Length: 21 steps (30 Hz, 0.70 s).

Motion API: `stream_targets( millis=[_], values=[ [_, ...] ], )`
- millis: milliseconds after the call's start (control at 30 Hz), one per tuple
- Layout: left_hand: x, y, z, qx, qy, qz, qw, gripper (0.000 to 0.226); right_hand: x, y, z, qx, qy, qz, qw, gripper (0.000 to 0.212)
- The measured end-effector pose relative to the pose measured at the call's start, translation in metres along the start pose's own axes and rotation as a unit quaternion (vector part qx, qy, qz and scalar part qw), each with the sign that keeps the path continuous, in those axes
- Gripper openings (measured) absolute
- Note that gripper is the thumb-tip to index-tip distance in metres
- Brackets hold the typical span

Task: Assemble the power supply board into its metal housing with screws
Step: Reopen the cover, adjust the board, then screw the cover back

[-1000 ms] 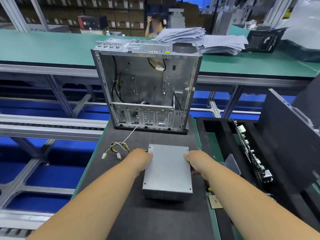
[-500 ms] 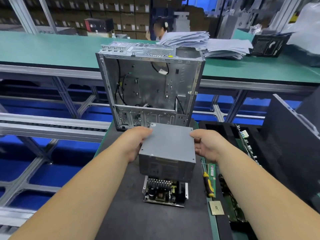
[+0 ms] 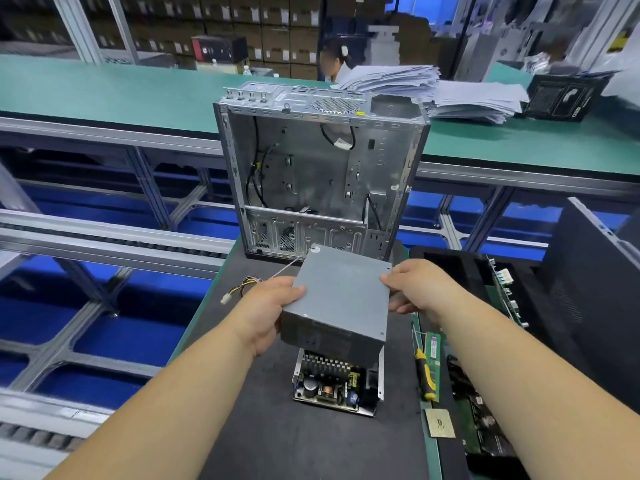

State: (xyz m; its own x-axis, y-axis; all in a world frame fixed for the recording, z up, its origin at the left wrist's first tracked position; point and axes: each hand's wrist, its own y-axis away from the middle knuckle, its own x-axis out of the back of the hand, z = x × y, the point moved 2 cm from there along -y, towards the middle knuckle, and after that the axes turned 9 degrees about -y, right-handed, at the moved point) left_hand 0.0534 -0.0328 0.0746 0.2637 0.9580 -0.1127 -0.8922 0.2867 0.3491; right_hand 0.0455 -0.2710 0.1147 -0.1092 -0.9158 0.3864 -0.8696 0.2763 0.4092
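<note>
A grey metal housing cover (image 3: 341, 299) hangs above the black mat, tilted. My left hand (image 3: 266, 310) grips its left edge and my right hand (image 3: 412, 289) grips its right edge. Under the cover lies the power supply board (image 3: 337, 386) in its metal base tray, with black heatsink, capacitors and coil showing at the near end. Its far part is hidden by the cover. A yellow and black cable bundle (image 3: 242, 289) with a white plug trails off to the left on the mat.
An open computer case (image 3: 318, 174) stands upright at the mat's far end. A yellow-handled screwdriver (image 3: 425, 372), a green memory stick (image 3: 433, 355) and a chip (image 3: 440, 423) lie right of the board. Black foam tray (image 3: 450, 271) with circuit boards at right. Conveyor rails at left.
Both hands have lifted the grey cover off the base; the board underneath is now exposed. The cover has risen further and tilted since half a second ago.
</note>
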Motion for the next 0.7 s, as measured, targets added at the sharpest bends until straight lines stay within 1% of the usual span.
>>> stream_targets(
  millis=[33, 67, 100, 133, 167, 200, 233, 267, 333, 467, 533, 567, 633, 700],
  values=[
    [-0.001, 0.0, -0.001, 0.001, 0.002, -0.001, 1.0, 0.019, 0.003, 0.002, -0.006, 0.041, 0.097, 0.018, 0.994, 0.05],
    [-0.002, -0.001, -0.003, 0.001, 0.002, -0.006, 1.0, 0.02, 0.003, 0.004, -0.013, 0.088, 0.174, 0.027, 0.98, 0.071],
    [-0.004, -0.002, -0.003, -0.001, 0.001, -0.014, 1.0, 0.021, 0.001, 0.007, -0.02, 0.128, 0.229, 0.01, 0.965, 0.094],
    [-0.005, -0.002, -0.004, -0.006, -0.005, -0.022, 1.0, 0.021, -0.005, 0.01, -0.026, 0.157, 0.271, -0.032, 0.949, 0.114],
    [-0.007, -0.002, -0.004, -0.014, -0.014, -0.03, 0.999, 0.02, -0.012, 0.013, -0.031, 0.172, 0.314, -0.089, 0.93, 0.129],
    [-0.009, -0.001, -0.004, -0.021, -0.024, -0.036, 0.999, 0.019, -0.021, 0.015, -0.033, 0.172, 0.359, -0.142, 0.906, 0.14],
    [-0.01, 0.001, -0.004, -0.027, -0.028, -0.042, 0.998, 0.018, -0.028, 0.015, -0.033, 0.166, 0.403, -0.178, 0.882, 0.146],
    [-0.012, 0.002, -0.004, -0.03, -0.025, -0.049, 0.998, 0.017, -0.033, 0.014, -0.032, 0.16, 0.44, -0.193, 0.862, 0.149],
    [-0.013, 0.003, -0.005, -0.033, -0.011, -0.065, 0.997, 0.016, -0.038, 0.012, -0.031, 0.154, 0.484, -0.191, 0.84, 0.152],
    [-0.013, 0.004, -0.012, -0.034, 0.002, -0.115, 0.993, 0.017, -0.04, 0.012, -0.034, 0.144, 0.515, -0.197, 0.822, 0.152],
    [-0.01, 0.002, -0.012, -0.038, -0.024, -0.13, 0.991, 0.021, -0.039, 0.011, -0.036, 0.139, 0.519, -0.203, 0.819, 0.15],
    [-0.007, 0.0, -0.011, -0.036, -0.05, -0.118, 0.991, 0.025, -0.038, 0.011, -0.037, 0.135, 0.519, -0.206, 0.818, 0.149],
    [0.002, -0.008, -0.011, -0.013, -0.104, -0.07, 0.992, 0.033, -0.038, 0.01, -0.039, 0.124, 0.52, -0.214, 0.818, 0.149],
    [0.015, -0.017, -0.015, 0.019, -0.151, -0.027, 0.988, 0.032, -0.041, 0.009, -0.038, 0.108, 0.525, -0.22, 0.815, 0.149]
  ],
)
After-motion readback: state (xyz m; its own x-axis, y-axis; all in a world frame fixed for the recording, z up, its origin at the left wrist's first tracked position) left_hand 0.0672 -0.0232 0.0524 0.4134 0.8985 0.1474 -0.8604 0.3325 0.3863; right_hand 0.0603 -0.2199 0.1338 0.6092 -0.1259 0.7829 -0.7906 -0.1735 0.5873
